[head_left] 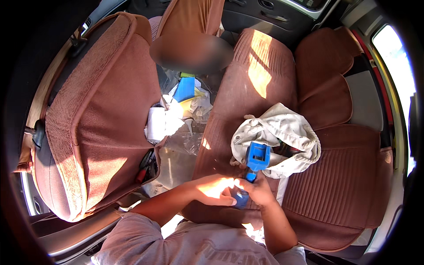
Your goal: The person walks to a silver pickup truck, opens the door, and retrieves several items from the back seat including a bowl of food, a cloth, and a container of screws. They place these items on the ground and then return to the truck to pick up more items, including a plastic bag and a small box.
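My right hand [258,191] is closed around the grip of a blue power tool [259,154], in front of my body. A rectangular frame with a hollow opening forms the tool's upper end. Its rounded blue lower part shows between my hands. My left hand [216,189] holds this lower part from the left side, with the thumb and fingers partly around it. Just beyond the tool, a white cloth bag [282,119] lies on the brown seat, its mouth gaping; dark contents inside are hard to make out.
A brown covered front seat [115,110] stands at left, the rear bench [327,185] at right. On the plastic-covered floor [176,154] between them lie crumpled papers [196,106], a blue packet [184,89] and a white bundle [157,125]. A door [265,17] closes the far side.
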The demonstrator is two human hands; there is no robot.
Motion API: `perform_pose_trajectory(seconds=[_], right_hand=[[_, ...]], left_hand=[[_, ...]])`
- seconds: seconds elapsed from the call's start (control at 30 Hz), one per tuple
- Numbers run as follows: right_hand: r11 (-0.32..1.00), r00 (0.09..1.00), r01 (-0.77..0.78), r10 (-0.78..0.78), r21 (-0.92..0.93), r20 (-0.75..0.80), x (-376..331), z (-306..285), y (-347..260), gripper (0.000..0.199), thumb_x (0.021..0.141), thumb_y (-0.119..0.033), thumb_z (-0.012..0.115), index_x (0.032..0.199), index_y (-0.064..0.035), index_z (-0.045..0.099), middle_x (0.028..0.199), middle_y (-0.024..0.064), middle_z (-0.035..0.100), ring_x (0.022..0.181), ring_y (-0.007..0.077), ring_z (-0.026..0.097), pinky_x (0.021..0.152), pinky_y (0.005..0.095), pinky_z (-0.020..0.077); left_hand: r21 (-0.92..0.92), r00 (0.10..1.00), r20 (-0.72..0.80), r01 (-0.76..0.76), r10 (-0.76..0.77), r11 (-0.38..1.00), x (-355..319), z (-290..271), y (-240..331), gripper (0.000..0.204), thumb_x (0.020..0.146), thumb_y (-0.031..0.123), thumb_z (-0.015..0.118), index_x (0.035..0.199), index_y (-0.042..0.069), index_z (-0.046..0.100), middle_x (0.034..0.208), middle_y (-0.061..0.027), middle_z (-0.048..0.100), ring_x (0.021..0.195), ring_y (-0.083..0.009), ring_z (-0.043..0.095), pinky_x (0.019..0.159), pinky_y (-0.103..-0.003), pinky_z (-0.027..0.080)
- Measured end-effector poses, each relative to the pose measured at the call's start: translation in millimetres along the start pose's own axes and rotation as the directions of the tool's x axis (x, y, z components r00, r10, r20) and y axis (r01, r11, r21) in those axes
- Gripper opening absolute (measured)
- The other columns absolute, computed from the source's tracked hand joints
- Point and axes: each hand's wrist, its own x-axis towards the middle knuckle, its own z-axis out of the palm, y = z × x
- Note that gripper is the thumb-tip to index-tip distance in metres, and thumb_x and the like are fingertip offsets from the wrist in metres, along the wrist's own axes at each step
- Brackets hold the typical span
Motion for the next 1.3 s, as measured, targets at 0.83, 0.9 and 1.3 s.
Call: perform_pose_trajectory(seconds=[0.83,0.9,1.3], right_hand=[[0.406,0.94,-0.307,-0.011,-0.861,-0.34,10,-62,70,0.063,0.07,-0.026,0.073,0.124,-0.0009,0.055,0.116,0.0303,0.058,0.11,0.0489,0.055,0.095,0.055,0.0447],[0.354,0.942,-0.306,-0.025,-0.884,-0.336,10,-56,63,0.065,0.069,-0.026,0.073,0.125,-0.0005,0.054,0.118,0.0305,0.058,0.108,0.0496,0.056,0.094,0.0552,0.0461],[0.36,0.925,-0.254,-0.181,-0.898,-0.335,7,-55,67,0.062,0.071,-0.032,0.072,0.119,0.0005,0.053,0.107,0.032,0.061,0.101,0.0496,0.06,0.089,0.0563,0.0494]], left_hand=[[0.345,0.329,-0.912,0.298,0.243,0.89,121,-205,-196,0.017,0.09,0.017,0.064,0.093,0.0,0.06,0.084,-0.0251,0.064,0.08,-0.0473,0.062,0.067,-0.05,0.048],[0.368,0.378,-0.906,0.485,0.19,0.793,113,-172,-192,0.016,0.088,0.014,0.063,0.09,0.001,0.054,0.081,-0.0266,0.061,0.079,-0.0491,0.06,0.068,-0.055,0.046],[0.658,0.253,-0.75,0.385,0.612,0.647,-49,-51,14,0.026,0.065,-0.003,0.068,0.081,0.002,0.048,0.104,-0.016,0.069,0.088,-0.0347,0.065,0.075,-0.042,0.053]])
